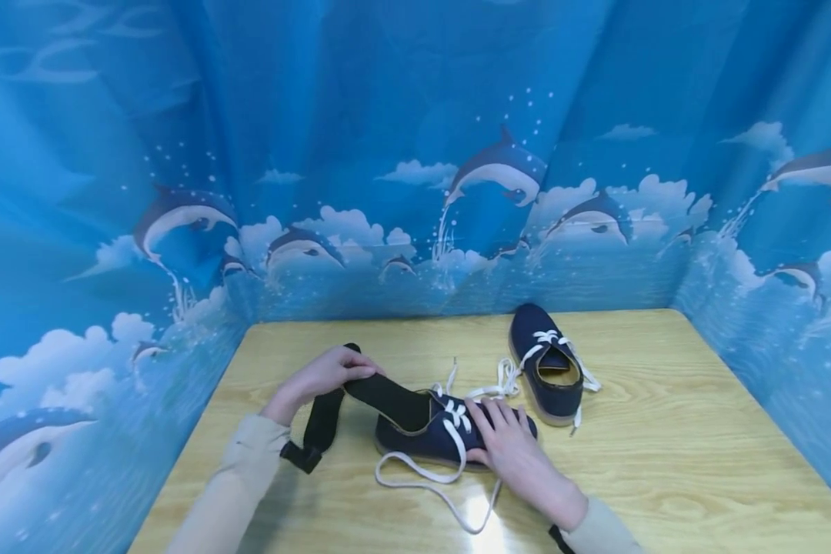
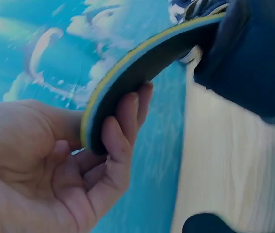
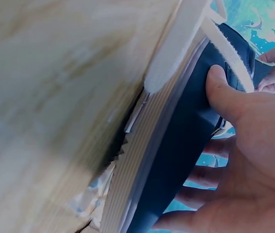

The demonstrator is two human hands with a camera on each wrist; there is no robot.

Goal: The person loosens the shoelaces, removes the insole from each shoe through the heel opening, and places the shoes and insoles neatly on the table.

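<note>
My left hand pinches the heel end of a black insole between thumb and fingers. The insole slopes down into the opening of a navy lace-up shoe, its front part hidden inside. In the left wrist view the insole bends in an arc and shows a yellow and grey edge. My right hand holds the shoe over its toe, thumb on the near side and fingers across the far side. White laces hang loose from the shoe onto the table.
A second navy shoe with white laces stands behind and to the right. Another black insole lies on the wooden table beside my left wrist. A blue dolphin-print curtain closes off the back and sides.
</note>
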